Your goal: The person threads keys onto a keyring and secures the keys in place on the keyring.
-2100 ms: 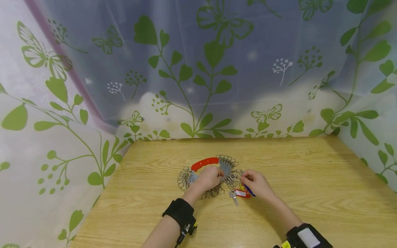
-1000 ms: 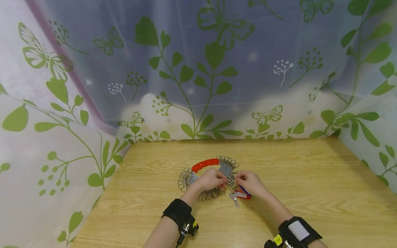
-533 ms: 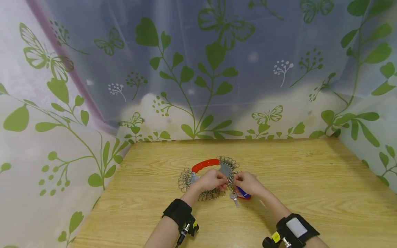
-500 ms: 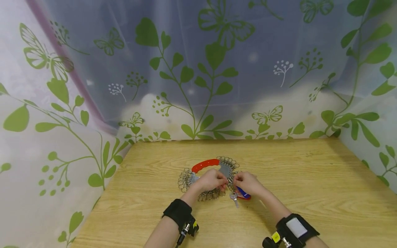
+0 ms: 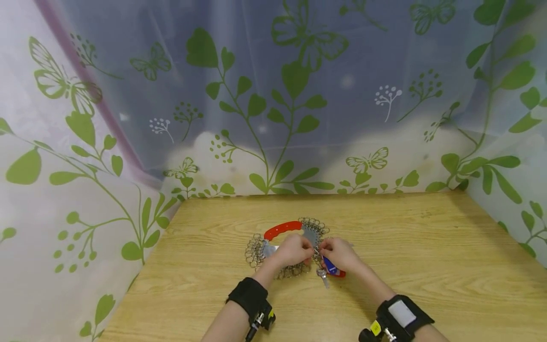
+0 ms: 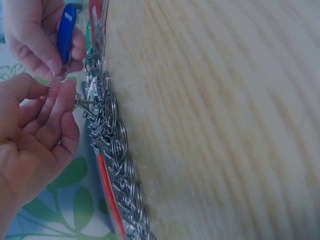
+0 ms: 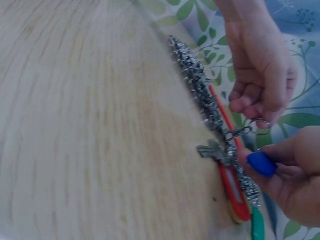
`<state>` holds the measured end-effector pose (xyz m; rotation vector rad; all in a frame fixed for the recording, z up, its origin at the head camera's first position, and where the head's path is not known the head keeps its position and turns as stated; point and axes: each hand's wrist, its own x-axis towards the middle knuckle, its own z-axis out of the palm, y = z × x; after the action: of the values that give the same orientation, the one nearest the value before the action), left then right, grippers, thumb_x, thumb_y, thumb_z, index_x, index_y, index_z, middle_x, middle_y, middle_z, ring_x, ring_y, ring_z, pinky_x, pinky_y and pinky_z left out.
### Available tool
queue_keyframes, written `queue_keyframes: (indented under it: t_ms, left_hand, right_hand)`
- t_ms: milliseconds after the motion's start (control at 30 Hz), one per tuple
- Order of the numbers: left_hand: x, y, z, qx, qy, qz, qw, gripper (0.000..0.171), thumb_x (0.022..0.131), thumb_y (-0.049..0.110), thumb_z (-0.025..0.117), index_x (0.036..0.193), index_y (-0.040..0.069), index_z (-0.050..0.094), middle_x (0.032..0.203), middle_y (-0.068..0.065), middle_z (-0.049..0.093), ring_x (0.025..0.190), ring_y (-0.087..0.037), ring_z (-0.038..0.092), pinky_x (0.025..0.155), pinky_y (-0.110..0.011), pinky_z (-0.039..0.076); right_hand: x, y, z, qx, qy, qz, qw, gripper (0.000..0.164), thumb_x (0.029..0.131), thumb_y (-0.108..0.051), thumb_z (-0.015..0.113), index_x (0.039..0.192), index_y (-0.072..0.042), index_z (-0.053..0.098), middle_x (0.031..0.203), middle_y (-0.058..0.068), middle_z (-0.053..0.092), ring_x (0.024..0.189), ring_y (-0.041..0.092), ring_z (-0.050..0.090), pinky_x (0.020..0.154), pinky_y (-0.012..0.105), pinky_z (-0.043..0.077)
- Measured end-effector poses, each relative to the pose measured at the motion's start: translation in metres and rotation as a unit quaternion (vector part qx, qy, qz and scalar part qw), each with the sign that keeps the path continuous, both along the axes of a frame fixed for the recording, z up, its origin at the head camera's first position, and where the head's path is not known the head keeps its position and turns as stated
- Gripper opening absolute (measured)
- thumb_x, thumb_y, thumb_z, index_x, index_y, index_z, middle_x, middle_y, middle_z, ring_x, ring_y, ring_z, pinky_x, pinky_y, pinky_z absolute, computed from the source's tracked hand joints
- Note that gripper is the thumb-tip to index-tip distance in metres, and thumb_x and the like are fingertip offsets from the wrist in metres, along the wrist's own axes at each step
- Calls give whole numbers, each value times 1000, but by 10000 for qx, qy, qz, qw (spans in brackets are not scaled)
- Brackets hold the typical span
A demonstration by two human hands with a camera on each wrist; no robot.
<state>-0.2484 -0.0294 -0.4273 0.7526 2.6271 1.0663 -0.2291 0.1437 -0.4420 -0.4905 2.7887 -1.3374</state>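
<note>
On the table lies a key organiser with a red handle (image 5: pixel 282 229), grey plates and many small metal rings (image 6: pixel 120 145). My left hand (image 5: pixel 295 250) pinches one split ring (image 7: pixel 260 121) on a clip, raised from the bunch. Close beside it, my right hand (image 5: pixel 339 251) holds a blue key tag (image 6: pixel 66 32) between thumb and fingers, its small metal end near the left fingertips. Below the hands lie a silver key (image 5: pixel 323 276) and a red key tag (image 5: pixel 341 274), partly covered in the head view. A green tag (image 7: pixel 257 223) shows in the right wrist view.
The wooden table (image 5: pixel 205 223) is bordered at the back and sides by a hanging cloth (image 5: pixel 239 156) printed with green leaves and butterflies. Black straps with small cameras (image 5: pixel 249 297) sit on both wrists.
My right hand has moved left with the blue key tag, right up to the left hand, and the tag's flat side has turned into view. The left hand has shifted only slightly.
</note>
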Motion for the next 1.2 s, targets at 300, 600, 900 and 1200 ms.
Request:
queue_keyframes:
  t_ms: [300, 600, 900, 1200]
  left_hand:
    - [-1, 4, -3, 60, 110, 114, 9999, 21, 87, 10, 58, 73, 3, 71, 61, -7, 64, 50, -18, 57, 46, -21, 35]
    - [-3, 5, -5, 127, 9, 267, 9996, 19, 87, 9, 58, 76, 4, 73, 61, -5, 64, 52, -18, 60, 46, -21, 35]
    - [0, 5, -4, -97, 202, 237, 9995, 20, 86, 10, 58, 73, 4, 72, 60, -6, 64, 48, -16, 57, 43, -20, 30]
    - [1, 7, -4, -14, 293, 298, 9991, 20, 86, 10, 58, 73, 4, 72, 60, -7, 65, 42, -8, 48, 42, -19, 27]
  right_hand:
    - [-2, -13, -12, 77, 565, -453, 9973, 5, 85, -3, 65, 80, -1, 64, 75, 4, 63, 65, 15, 59, 59, 30, 48]
    - [-1, -15, -10, -52, 780, -634, 9949, 5, 87, -2, 62, 83, -3, 66, 79, 4, 65, 72, 18, 61, 64, 34, 49]
    - [0, -16, -8, -119, 1029, -710, 9921, 5, 86, -3, 64, 81, -2, 66, 79, 6, 67, 73, 21, 63, 66, 36, 50]
    - [3, -17, -6, -146, 1079, -799, 9908, 5, 84, -1, 65, 80, -3, 65, 77, 4, 66, 69, 16, 61, 62, 31, 48]
